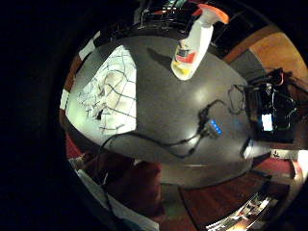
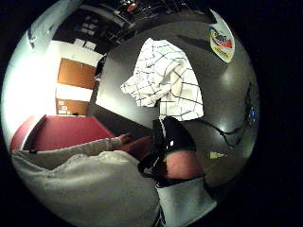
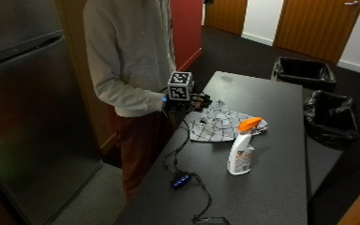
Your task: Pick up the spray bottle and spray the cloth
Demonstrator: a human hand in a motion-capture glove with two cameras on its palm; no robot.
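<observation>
Table (image 3: 273,101): long dark grey top, smooth, faintly glossy; I stand at one long side. All places below are taken from the spray bottle.

Checked cloth (image 3: 221,123): white with thin dark grid lines, soft, crumpled in a loose heap, lying just beside the spray bottle on the side toward my body and toward the far end of the table.

Spray bottle (image 3: 241,151): white plastic, orange trigger head, red and yellow label. It stands upright, long axis vertical, untouched, out toward the middle of the table.

Right hand (image 3: 189,102): black glove, held at the table edge over the near corner of the cloth, well apart from the bottle, with the cloth between the two. It holds nothing. I cannot tell from these views whether my fingers are spread or curled. The bare hand is not seen near the table, so the gloved hand is judged the nearer.

Judgement: pickup not begun. The coming reach goes across the cloth to the bottle's upright body, taking it from the side below the trigger.

Black cable (image 3: 179,157) with a small blue-lit hub runs along the table on my side of the bottle.
</observation>
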